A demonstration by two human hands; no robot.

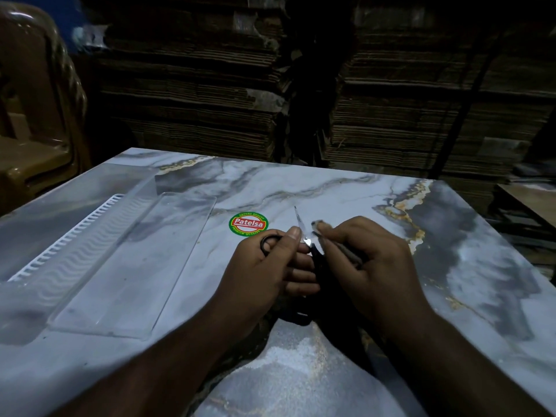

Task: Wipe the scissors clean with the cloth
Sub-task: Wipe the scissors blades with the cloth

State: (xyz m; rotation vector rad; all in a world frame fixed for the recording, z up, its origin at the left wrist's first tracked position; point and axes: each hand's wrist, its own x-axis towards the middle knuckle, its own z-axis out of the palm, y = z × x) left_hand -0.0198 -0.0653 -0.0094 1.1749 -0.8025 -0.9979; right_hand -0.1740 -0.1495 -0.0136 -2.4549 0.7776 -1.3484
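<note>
the left hand (270, 266) grips the black handles of the scissors (301, 227), with one handle ring showing near its fingers, just above the middle of the desk (331, 188). the blades stand open: one thin blade points up and away, the other runs under the right hand (370, 266). the right hand pinches a small piece of cloth (317, 224) between thumb and fingers and presses it near the place where the blades meet.

the main danger, in my opinion, is a cut. the fingers work very close to an open edge, and the light is weak, so a slip of the cloth can bring a fingertip on the blade. if the left hand squeezes the handles by mistake, the blades can close on the cloth or on a finger. the cloth is small, so it can also fall out of the pinch.

the desk has a glossy marble pattern with a round red and green sticker (248, 224). a clear plastic tray (129, 266) lies on the left. behind are dark stacks of flat cardboard (192, 85) and a brown plastic chair (33, 115).
</note>
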